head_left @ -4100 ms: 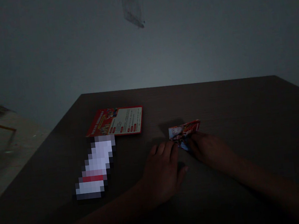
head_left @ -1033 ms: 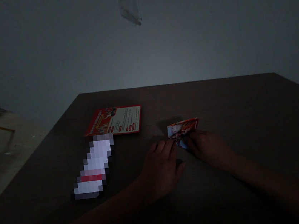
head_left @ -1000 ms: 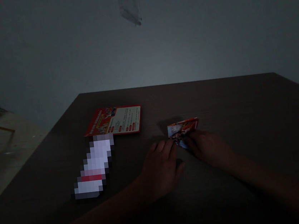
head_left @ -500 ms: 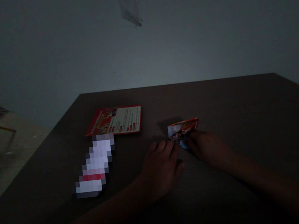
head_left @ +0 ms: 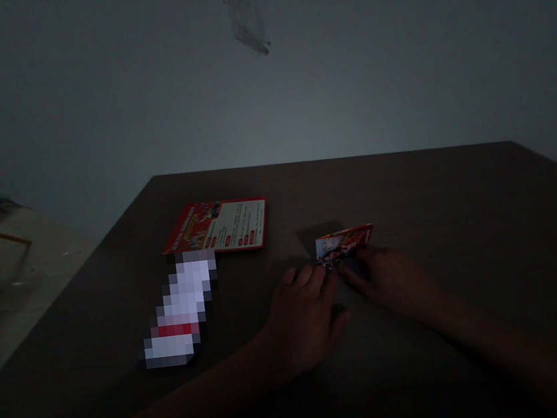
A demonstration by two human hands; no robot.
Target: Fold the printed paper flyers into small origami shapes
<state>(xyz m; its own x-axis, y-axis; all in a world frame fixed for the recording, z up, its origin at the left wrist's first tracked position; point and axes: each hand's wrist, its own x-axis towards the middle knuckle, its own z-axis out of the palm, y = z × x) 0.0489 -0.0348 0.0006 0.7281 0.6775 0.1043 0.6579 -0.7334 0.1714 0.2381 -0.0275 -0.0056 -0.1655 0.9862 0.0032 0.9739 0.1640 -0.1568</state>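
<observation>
A small colourful printed card (head_left: 341, 243), apparently folded, stands tilted up from the table with a picture on its visible face. My right hand (head_left: 395, 277) grips its lower right side, thumb in front, fingertips partly hidden. Just left of it, my left hand (head_left: 305, 317) lies palm down on the table with its thumb spread away from the fingers. Those fingertips reach the card's lower left corner; whether they press on it is too dark to tell.
On the dark wooden table (head_left: 427, 192), a red and white printed sheet (head_left: 237, 224) lies at the back left. A lit, pixelated phone-like object (head_left: 184, 307) is in front of it. A clear plastic bag (head_left: 249, 14) hangs on the wall behind.
The card's front lower part, pale blue before, is now mostly hidden or dark by my right thumb. Both hands stay nearly in place; the whole view has shifted slightly.
</observation>
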